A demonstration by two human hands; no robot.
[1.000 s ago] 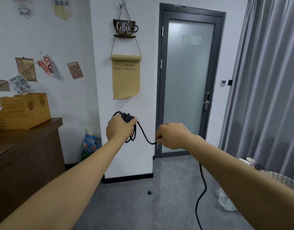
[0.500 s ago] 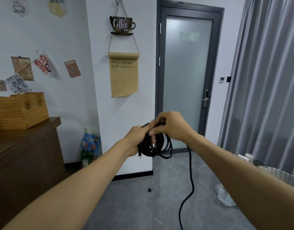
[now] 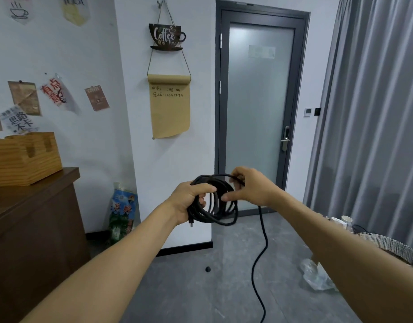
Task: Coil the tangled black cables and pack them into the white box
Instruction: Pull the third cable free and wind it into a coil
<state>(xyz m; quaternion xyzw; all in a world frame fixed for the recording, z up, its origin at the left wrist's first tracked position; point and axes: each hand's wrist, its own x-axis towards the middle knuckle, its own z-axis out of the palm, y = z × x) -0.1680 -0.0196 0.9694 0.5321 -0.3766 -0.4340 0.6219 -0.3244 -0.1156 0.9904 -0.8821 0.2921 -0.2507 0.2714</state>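
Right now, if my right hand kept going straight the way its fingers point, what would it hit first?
Your right hand points leftward, so it would probably meet the black cable coil it already pinches at the top, then your left hand gripping the coil's far side. Depth is hard to judge.

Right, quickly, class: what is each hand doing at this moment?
Left hand: fingers curled round the coiled black cable, gripping the loops.
Right hand: pinching the cable's top strand between its fingertips; the loose end hangs to the floor.
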